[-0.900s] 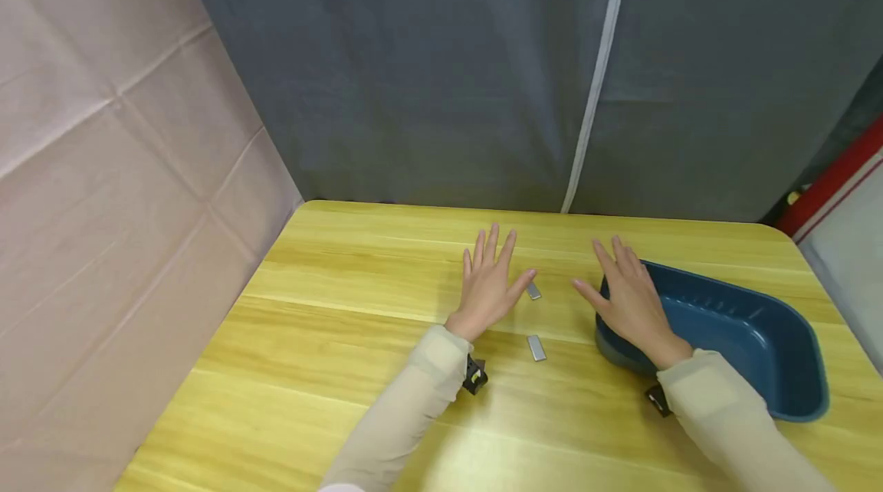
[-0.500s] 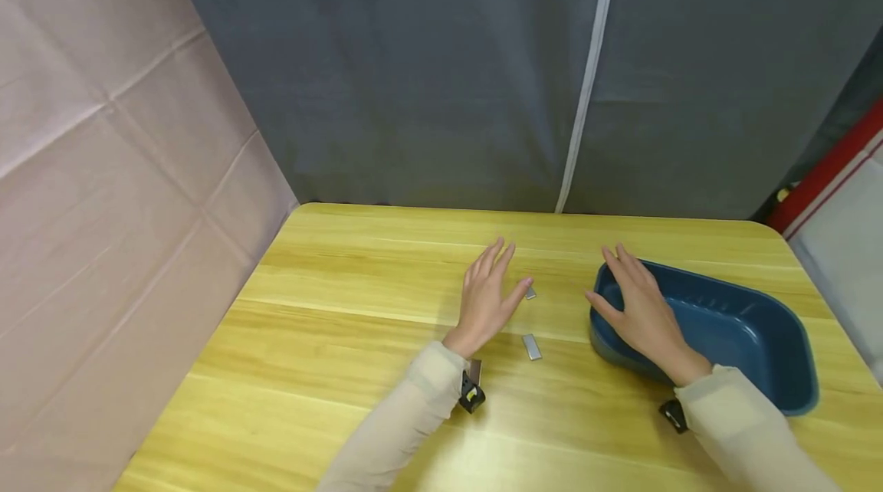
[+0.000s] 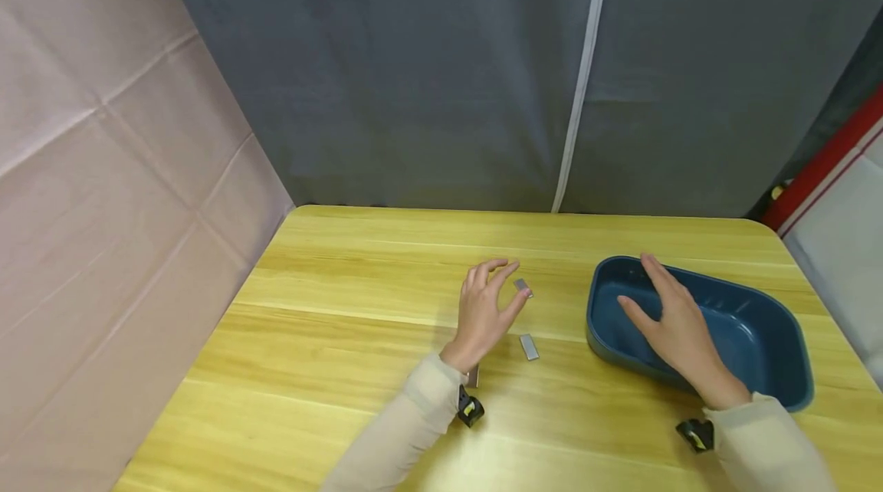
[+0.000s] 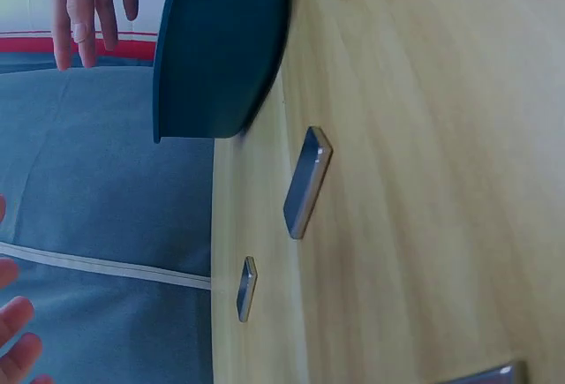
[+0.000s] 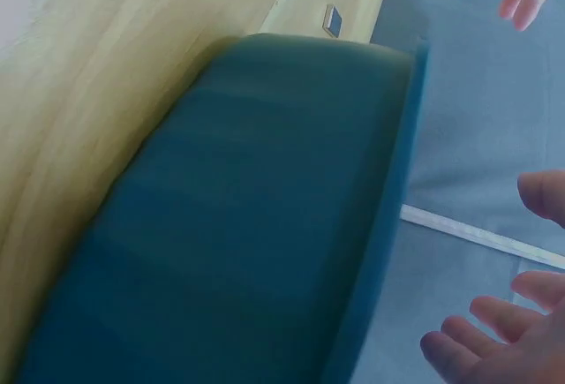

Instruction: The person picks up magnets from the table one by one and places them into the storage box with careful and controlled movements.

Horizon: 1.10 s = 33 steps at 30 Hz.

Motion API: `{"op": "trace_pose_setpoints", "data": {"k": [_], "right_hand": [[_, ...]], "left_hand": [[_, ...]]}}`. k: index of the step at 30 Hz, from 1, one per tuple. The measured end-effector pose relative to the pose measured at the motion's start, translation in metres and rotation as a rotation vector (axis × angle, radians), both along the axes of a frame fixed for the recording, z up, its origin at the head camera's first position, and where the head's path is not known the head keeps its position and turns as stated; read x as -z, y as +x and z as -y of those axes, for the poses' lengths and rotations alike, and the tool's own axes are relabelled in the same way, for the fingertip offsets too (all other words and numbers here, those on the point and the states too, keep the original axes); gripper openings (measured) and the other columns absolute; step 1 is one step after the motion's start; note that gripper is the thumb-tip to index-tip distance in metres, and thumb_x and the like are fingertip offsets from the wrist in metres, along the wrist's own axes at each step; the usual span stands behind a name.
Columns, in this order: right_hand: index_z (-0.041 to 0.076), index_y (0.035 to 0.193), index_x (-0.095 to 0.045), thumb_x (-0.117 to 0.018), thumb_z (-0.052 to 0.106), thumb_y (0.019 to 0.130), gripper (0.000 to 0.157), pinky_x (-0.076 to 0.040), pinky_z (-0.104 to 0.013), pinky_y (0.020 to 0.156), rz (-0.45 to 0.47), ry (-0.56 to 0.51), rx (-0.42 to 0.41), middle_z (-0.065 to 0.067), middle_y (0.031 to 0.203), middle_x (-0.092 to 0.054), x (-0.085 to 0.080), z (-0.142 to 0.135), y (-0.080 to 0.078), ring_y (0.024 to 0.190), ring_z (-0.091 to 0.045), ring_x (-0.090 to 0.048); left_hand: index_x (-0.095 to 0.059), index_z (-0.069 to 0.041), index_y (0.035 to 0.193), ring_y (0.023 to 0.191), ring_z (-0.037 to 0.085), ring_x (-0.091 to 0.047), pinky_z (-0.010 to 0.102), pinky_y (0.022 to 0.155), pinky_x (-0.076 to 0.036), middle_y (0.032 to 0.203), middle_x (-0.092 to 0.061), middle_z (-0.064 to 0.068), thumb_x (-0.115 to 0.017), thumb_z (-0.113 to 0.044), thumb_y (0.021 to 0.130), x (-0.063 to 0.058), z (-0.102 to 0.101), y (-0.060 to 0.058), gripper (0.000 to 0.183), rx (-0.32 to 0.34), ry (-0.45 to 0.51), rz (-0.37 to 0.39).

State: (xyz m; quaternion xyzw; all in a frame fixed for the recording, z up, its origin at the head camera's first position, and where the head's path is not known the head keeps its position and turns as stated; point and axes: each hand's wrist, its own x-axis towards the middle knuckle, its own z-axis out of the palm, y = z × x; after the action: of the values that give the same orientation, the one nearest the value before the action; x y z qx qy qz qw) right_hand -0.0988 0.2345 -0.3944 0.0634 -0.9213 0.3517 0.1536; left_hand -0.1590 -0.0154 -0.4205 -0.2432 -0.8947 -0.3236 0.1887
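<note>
My left hand hovers over the table with loosely bent fingers and nothing in its grasp. Its thumb tip overlaps a small flat grey rectangular block in the head view, but the left wrist view shows the fingers apart from that block. A second such block lies nearer, right of the wrist. Partly hidden under the left wrist is a third, brownish block. My right hand, fingers straight and thumb spread, is above the dark blue plastic basin, holding nothing.
The yellow wood-grain table carries all of these. A grey curtain hangs behind its far edge, and a pale cloth wall stands on the left. At the far right is a red-edged white panel.
My right hand has moved right and nearer, further over the basin. The left hand's fingers have bent and come lower, closer together. Blocks and basin rest in place while the view shifts slightly.
</note>
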Motion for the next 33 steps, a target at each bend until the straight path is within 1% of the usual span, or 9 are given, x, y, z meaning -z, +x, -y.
{"op": "trace_pose_setpoints", "data": {"k": [8,11,15,19,22,26,28,30,33], "right_hand": [[0.007,0.139,-0.027,-0.059,0.019,0.085,0.064,-0.025,-0.063,0.085,-0.025,0.004,0.110,-0.027,0.133,-0.033,0.001,-0.011,0.011,0.113,-0.050,-0.034],[0.003,0.136,-0.033,-0.061,0.016,0.084,0.061,-0.031,-0.062,0.079,-0.057,0.014,0.137,-0.030,0.128,-0.038,0.001,-0.016,0.016,0.100,-0.050,-0.043],[0.000,0.131,-0.039,-0.062,0.014,0.083,0.056,-0.034,-0.059,0.072,-0.086,0.032,0.166,-0.032,0.123,-0.042,0.002,-0.022,0.023,0.090,-0.051,-0.046],[-0.001,0.128,-0.043,-0.063,0.015,0.082,0.052,-0.033,-0.060,0.072,-0.079,0.041,0.200,-0.032,0.120,-0.044,0.003,-0.029,0.029,0.096,-0.051,-0.043],[-0.001,0.125,-0.046,-0.063,0.015,0.082,0.050,-0.032,-0.060,0.073,-0.075,0.038,0.215,-0.031,0.118,-0.046,0.010,-0.035,0.031,0.098,-0.050,-0.042],[0.011,0.128,-0.047,-0.064,0.019,0.081,0.050,-0.031,-0.057,0.079,-0.074,0.052,0.264,-0.023,0.123,-0.046,0.034,-0.050,0.032,0.105,-0.045,-0.042],[0.011,0.127,-0.048,-0.064,0.019,0.081,0.049,-0.031,-0.057,0.079,-0.076,0.052,0.280,-0.024,0.122,-0.046,0.038,-0.055,0.034,0.104,-0.045,-0.042],[0.010,0.125,-0.050,-0.064,0.018,0.081,0.047,-0.032,-0.056,0.077,-0.082,0.057,0.294,-0.025,0.120,-0.047,0.037,-0.058,0.039,0.102,-0.044,-0.043],[-0.003,0.117,-0.052,-0.063,0.015,0.081,0.042,-0.032,-0.055,0.066,-0.077,0.056,0.292,-0.032,0.109,-0.048,0.021,-0.055,0.047,0.091,-0.045,-0.044]], "left_hand": [[-0.058,-0.011,0.114,0.098,0.016,-0.044,0.031,0.083,-0.036,0.110,-0.051,0.001,-0.061,-0.031,0.083,0.006,0.004,0.003,0.036,0.003,0.092,-0.052],[-0.059,-0.011,0.113,0.094,0.015,-0.046,0.028,0.079,-0.039,0.105,-0.053,0.001,-0.061,-0.029,0.083,0.008,0.008,0.006,0.035,0.006,0.106,-0.057],[-0.059,-0.011,0.112,0.094,0.014,-0.048,0.026,0.077,-0.041,0.104,-0.054,0.002,-0.060,-0.029,0.083,0.013,0.013,0.010,0.034,0.007,0.098,-0.043],[-0.058,-0.011,0.112,0.096,0.016,-0.048,0.029,0.077,-0.043,0.106,-0.052,0.003,-0.060,-0.027,0.084,0.016,0.017,0.013,0.033,0.017,0.110,-0.032],[-0.058,-0.011,0.112,0.096,0.017,-0.048,0.029,0.077,-0.043,0.106,-0.050,0.003,-0.061,-0.026,0.084,0.019,0.019,0.014,0.032,0.020,0.122,-0.028],[-0.059,-0.012,0.110,0.096,0.016,-0.047,0.028,0.076,-0.043,0.105,-0.049,0.002,-0.062,-0.026,0.083,0.021,0.022,0.017,0.030,0.013,0.111,0.003],[-0.060,-0.011,0.109,0.097,0.017,-0.047,0.030,0.077,-0.043,0.105,-0.049,0.002,-0.062,-0.026,0.083,0.021,0.024,0.019,0.030,0.015,0.105,0.033],[-0.060,-0.011,0.109,0.097,0.017,-0.047,0.030,0.077,-0.043,0.105,-0.049,0.002,-0.063,-0.026,0.083,0.021,0.026,0.021,0.030,0.015,0.101,0.072],[-0.060,-0.010,0.109,0.098,0.018,-0.046,0.032,0.078,-0.043,0.105,-0.048,0.002,-0.063,-0.025,0.082,0.022,0.030,0.024,0.030,0.008,0.105,0.128]]}}
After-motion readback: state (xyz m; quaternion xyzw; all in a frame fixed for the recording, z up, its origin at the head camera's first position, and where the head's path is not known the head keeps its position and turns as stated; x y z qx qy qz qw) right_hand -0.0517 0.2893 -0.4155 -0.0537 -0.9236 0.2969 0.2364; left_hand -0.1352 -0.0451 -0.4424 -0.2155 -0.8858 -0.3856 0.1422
